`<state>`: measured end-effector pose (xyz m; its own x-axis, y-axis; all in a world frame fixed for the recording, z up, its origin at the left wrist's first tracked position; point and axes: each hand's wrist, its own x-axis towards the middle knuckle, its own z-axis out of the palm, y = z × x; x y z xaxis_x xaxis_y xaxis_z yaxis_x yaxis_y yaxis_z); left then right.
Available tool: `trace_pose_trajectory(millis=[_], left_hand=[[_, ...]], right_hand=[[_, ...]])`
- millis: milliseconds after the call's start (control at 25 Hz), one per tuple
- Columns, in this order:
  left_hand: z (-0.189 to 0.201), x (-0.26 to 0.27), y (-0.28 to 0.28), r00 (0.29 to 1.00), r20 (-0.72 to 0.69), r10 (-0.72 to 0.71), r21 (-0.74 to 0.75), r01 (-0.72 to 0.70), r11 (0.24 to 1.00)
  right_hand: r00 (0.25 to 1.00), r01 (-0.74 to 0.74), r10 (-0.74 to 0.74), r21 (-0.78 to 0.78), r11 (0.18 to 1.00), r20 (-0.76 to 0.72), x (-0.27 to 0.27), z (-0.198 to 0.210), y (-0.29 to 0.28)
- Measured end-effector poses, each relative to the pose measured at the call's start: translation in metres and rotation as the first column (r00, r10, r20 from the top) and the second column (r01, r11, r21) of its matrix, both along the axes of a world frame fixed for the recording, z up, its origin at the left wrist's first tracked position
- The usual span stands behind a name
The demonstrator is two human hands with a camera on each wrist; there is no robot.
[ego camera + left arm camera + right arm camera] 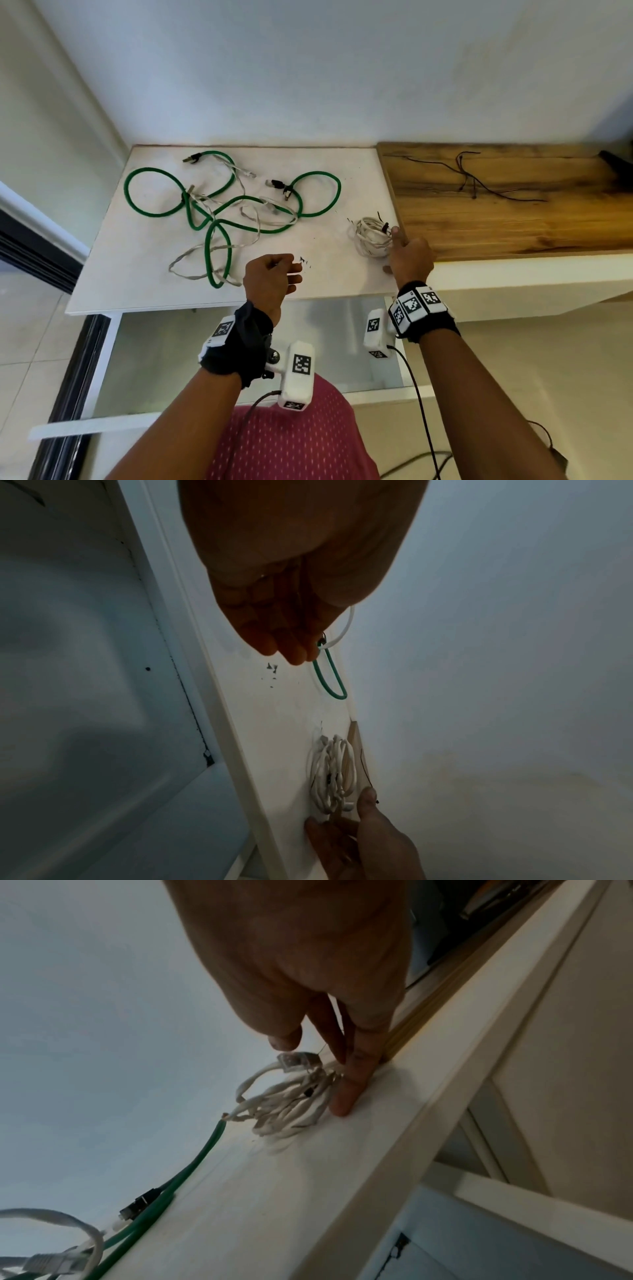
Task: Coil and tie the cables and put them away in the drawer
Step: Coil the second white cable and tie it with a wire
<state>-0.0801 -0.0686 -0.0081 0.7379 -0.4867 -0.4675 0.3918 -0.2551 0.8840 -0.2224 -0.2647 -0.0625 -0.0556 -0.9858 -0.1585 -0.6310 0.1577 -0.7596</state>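
Observation:
A small coiled white cable [370, 236] [330, 772] [284, 1107] lies at the right edge of the white table [137, 281]. My right hand [397, 251] [322, 1058] spans it: straight fingers [342, 1102] press the tabletop on its far side, and the thumb sits over its clear plug. My left hand [296, 270] [291, 642] hovers over the table's front edge with relaxed fingers, holding nothing. Loose green cables [150, 170] and pale grey cables [185, 252] lie tangled across the left and middle of the table. The drawer [222, 349] below stands pulled out.
To the right of the table runs a wooden shelf [513, 219] with thin black wire ties [471, 178] lying on it. White walls close the back and left. Small dark flecks [305, 262] mark the tabletop by my left hand.

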Motion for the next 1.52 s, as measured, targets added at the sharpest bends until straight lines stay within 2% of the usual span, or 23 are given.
trace_pose_trajectory(millis=[120, 200, 280, 360, 440, 520, 600, 680, 800, 880, 1000, 1120, 1280, 1400, 1480, 1520], left_hand=[[0.009, 0.001, 0.011, 1.000, -0.006, 0.009, -0.031, -0.009, 0.999], [0.021, 0.005, 0.025, 1.000, 0.003, 0.030, -0.055, -0.029, 0.998], [0.033, 0.015, 0.045, 0.997, 0.024, 0.073, -0.075, -0.071, 0.995], [0.042, 0.032, 0.068, 0.986, 0.045, 0.158, -0.097, -0.153, 0.983], [0.045, 0.053, 0.089, 0.962, 0.056, 0.269, -0.086, -0.263, 0.961], [0.039, 0.074, 0.110, 0.939, 0.105, 0.328, -0.028, -0.327, 0.945], [0.029, 0.089, 0.123, 0.939, 0.194, 0.285, 0.029, -0.295, 0.955], [0.022, 0.094, 0.123, 0.950, 0.275, 0.149, 0.098, -0.182, 0.978], [0.016, 0.088, 0.108, 0.953, 0.284, -0.107, 0.213, 0.046, 0.976], [0.011, 0.086, 0.096, 0.943, 0.292, -0.158, 0.246, 0.086, 0.966], [0.009, 0.090, 0.092, 0.952, 0.299, -0.064, 0.231, -0.007, 0.973], [0.011, 0.101, 0.104, 0.974, 0.193, 0.122, 0.097, -0.143, 0.985], [0.019, 0.120, 0.119, 0.951, 0.053, 0.305, -0.022, -0.304, 0.952], [0.024, 0.131, 0.121, 0.911, 0.070, 0.407, -0.038, -0.405, 0.914], [0.026, 0.132, 0.119, 0.905, 0.112, 0.410, -0.045, -0.407, 0.912], [0.027, 0.131, 0.118, 0.915, 0.126, 0.383, -0.049, -0.380, 0.924]], right_hand=[[1.000, -0.005, 0.003, -0.074, 0.997, -0.029, -0.012, 0.019, 0.020], [0.990, -0.132, 0.136, -0.126, 0.983, 0.023, -0.010, 0.038, 0.042], [0.922, -0.339, 0.352, -0.103, 0.935, 0.160, 0.005, 0.063, 0.072], [0.812, -0.530, 0.515, -0.024, 0.848, 0.275, 0.027, 0.087, 0.102], [0.742, -0.635, 0.608, 0.008, 0.772, 0.281, 0.052, 0.100, 0.122], [0.734, -0.652, 0.635, -0.015, 0.758, 0.242, 0.078, 0.099, 0.136], [0.766, -0.618, 0.603, 0.000, 0.786, 0.223, 0.105, 0.091, 0.143], [0.812, -0.565, 0.529, 0.102, 0.819, 0.247, 0.129, 0.080, 0.144], [0.850, -0.497, 0.414, 0.234, 0.836, 0.325, 0.155, 0.067, 0.143], [0.847, -0.466, 0.350, 0.242, 0.851, 0.401, 0.164, 0.061, 0.143], [0.788, -0.468, 0.306, 0.198, 0.861, 0.534, 0.162, 0.064, 0.139], [0.687, -0.479, 0.248, 0.170, 0.861, 0.683, 0.146, 0.084, 0.127], [0.665, -0.367, 0.164, 0.128, 0.921, 0.728, 0.114, 0.113, 0.103], [0.605, -0.220, 0.027, 0.134, 0.966, 0.796, 0.095, 0.120, 0.086], [0.549, -0.143, -0.071, 0.177, 0.974, 0.833, 0.091, 0.119, 0.081], [0.561, -0.151, -0.082, 0.200, 0.968, 0.823, 0.091, 0.116, 0.081]])
